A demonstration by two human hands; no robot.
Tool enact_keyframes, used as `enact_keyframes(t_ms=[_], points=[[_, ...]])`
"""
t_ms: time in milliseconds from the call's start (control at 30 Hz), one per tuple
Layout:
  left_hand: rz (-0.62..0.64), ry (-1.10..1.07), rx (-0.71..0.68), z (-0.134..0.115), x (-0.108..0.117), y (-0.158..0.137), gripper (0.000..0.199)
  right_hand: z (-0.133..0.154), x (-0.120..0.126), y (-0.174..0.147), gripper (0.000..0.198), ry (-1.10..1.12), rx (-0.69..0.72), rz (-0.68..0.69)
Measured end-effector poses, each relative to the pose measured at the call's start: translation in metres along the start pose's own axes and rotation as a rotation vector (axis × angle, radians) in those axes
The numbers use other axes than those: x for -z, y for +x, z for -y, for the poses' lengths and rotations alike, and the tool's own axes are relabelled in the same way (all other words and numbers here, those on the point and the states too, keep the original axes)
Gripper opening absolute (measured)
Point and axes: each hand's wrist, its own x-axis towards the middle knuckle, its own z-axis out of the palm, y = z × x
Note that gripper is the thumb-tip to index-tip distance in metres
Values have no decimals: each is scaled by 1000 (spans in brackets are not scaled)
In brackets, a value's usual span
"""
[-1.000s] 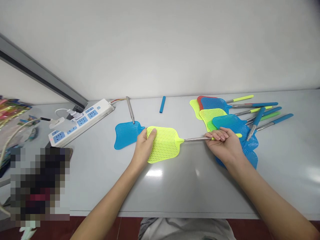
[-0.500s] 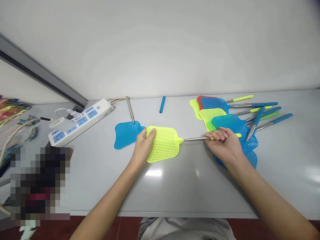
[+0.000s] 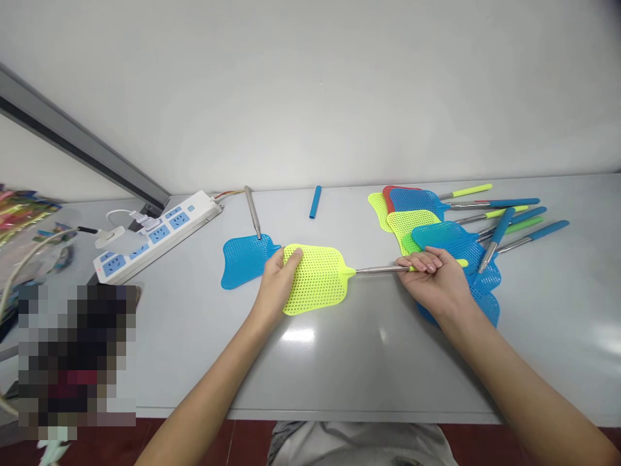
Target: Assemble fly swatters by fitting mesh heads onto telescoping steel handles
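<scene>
A yellow fly swatter [image 3: 317, 281] is held level above the table between both hands. My left hand [image 3: 279, 281] pinches the outer edge of its mesh head, thumb on top. Closed fingers of my right hand [image 3: 434, 275] wrap its yellow grip, close to the metal rod. Behind the left hand lies a blue swatter head [image 3: 245, 262], with a bare metal rod [image 3: 253, 212] at its upper edge. A loose blue tube [image 3: 315, 202] rests farther back. Several assembled swatters [image 3: 446, 236] in blue, yellow, red and green overlap behind and beside my right hand.
A white power strip [image 3: 160, 236] with plugs and cables stands at the left of the grey table [image 3: 388, 375]. Clear plastic packaging [image 3: 29, 226] lies at the far left, above a pixelated patch. A wall [image 3: 320, 97] rises behind the table.
</scene>
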Motion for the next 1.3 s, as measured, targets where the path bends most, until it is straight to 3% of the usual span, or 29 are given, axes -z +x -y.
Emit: enact_keyframes(t_ms=[767, 1300], points=[[3, 10, 11, -3, 1, 0, 26, 1, -2, -1, 31, -4, -18, -33], [-7, 19, 18, -3, 1, -1, 24, 1, 1, -1, 34, -89, 1, 21]])
